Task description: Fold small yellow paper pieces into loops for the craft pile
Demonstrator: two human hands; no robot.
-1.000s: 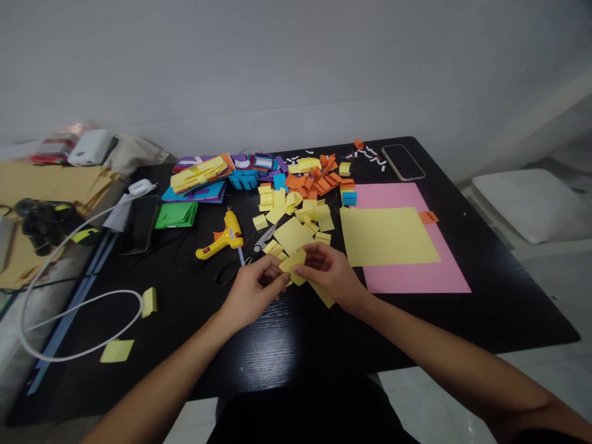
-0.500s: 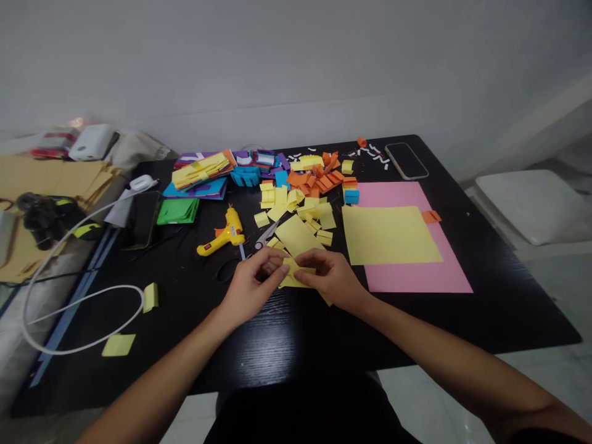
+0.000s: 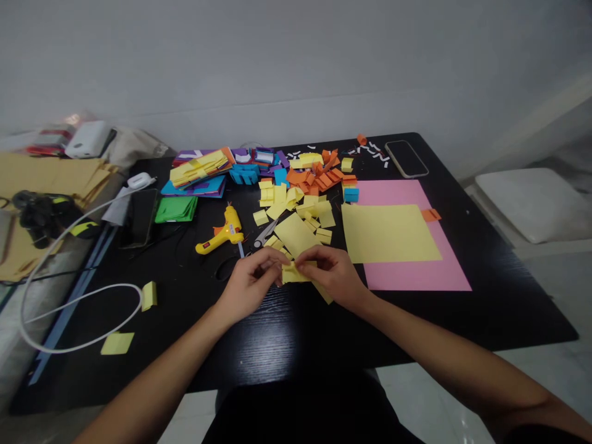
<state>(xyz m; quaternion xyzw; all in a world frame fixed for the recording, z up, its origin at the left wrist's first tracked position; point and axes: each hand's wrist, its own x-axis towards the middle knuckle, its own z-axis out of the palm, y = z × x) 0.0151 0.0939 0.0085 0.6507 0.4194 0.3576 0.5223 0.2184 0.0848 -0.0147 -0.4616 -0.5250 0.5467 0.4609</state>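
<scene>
Between my two hands is a small piece of yellow paper [image 3: 296, 273], partly folded. My left hand [image 3: 252, 285] pinches its left edge. The thumb and fingers of my right hand [image 3: 333, 276] close on its upper right part. Just beyond the hands lie a larger yellow sheet [image 3: 300, 235] and a heap of small folded yellow pieces [image 3: 280, 196]. Scissors [image 3: 266, 234] lie left of the sheet, their handles near my left hand. A yellow glue gun [image 3: 224, 232] rests farther left.
Orange folded strips [image 3: 319, 179] lie behind the yellow heap. On the right, a yellow sheet [image 3: 391, 234] overlaps a pink sheet [image 3: 416, 277], with a phone [image 3: 407, 159] behind. Bundled papers [image 3: 201, 169], green paper [image 3: 176, 209] and a looped white cable [image 3: 83, 302] are on the left.
The small yellow paper has been turned and bent between my fingers, and its upper part no longer stands up. My left fingertips have shifted slightly upward on it.
</scene>
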